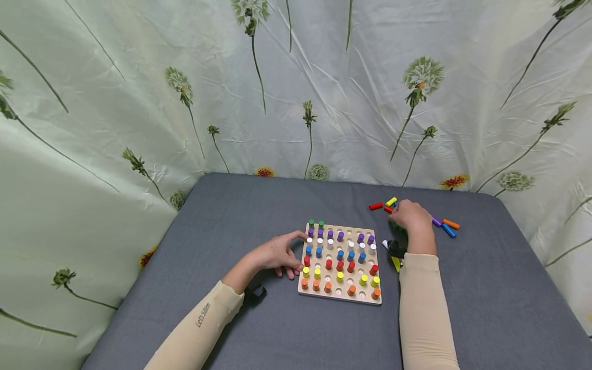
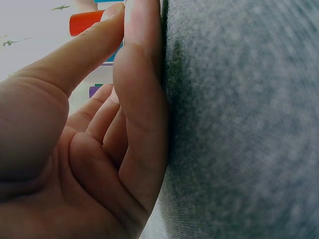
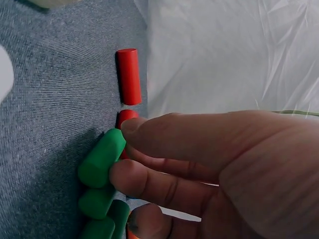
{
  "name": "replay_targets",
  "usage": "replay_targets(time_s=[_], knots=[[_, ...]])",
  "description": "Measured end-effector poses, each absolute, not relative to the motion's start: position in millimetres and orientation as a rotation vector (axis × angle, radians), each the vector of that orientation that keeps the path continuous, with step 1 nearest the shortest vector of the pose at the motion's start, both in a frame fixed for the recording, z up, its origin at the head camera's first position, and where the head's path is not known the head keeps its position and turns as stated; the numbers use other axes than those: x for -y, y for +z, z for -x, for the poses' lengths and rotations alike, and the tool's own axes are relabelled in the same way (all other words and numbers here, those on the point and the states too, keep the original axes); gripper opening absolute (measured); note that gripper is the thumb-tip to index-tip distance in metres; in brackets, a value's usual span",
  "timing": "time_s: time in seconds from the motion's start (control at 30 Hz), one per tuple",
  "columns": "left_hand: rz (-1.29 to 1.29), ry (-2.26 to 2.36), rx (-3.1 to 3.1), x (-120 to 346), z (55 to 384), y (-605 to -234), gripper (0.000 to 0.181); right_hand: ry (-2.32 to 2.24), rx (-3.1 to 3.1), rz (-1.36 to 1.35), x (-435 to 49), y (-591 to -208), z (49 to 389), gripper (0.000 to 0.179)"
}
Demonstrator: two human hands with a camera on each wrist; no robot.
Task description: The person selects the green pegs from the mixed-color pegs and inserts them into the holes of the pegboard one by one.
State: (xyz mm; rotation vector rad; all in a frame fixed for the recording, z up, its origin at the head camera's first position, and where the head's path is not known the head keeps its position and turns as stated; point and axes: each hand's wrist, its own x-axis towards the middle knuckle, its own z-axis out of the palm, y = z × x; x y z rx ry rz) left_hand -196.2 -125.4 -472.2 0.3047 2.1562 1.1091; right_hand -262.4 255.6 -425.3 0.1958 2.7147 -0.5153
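A wooden pegboard (image 1: pixel 339 297) lies on the table, with rows of green, purple, white, blue, red, yellow and orange pegs and some bare holes. My left hand (image 1: pixel 273 254) holds its left edge, index finger near the far corner and thumb lower down. In the left wrist view the thumb presses at the edge beside an orange-red peg (image 2: pixel 85 23). Beyond the board's right side, my right hand (image 1: pixel 414 216) pinches a green peg (image 3: pixel 102 160) between thumb and fingers. More green pegs (image 3: pixel 96 203) lie right under it, and a red peg (image 3: pixel 129 77) lies farther off.
Loose pegs lie around the right hand: a red peg (image 1: pixel 375 206), a yellow peg (image 1: pixel 391 202), an orange peg (image 1: pixel 450 224), a blue peg (image 1: pixel 448 230) and a purple peg (image 1: pixel 436 221). A flowered curtain (image 1: pixel 296 139) hangs behind the grey table (image 1: pixel 259 205).
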Motion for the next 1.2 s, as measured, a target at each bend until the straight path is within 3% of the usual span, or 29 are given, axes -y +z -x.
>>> replay_targets(time_s=[0.53, 0.77, 1.0, 1.2], knots=[[-0.295, 1.109, -2.160, 125, 196, -472, 0.071, -0.501, -2.766, -0.125, -246, -437, 266, 0.020], [-0.297, 1.102, -2.167, 124, 196, -471, 0.072, -0.499, -2.840, -0.009, -237, -433, 266, 0.005], [-0.305, 1.103, -2.168, 124, 195, -471, 0.071, -0.532, -2.876, 0.069, -227, -428, 266, 0.025], [-0.309, 1.110, -2.159, 125, 195, -472, 0.071, -0.735, -2.876, 0.219, -218, -424, 266, 0.022]])
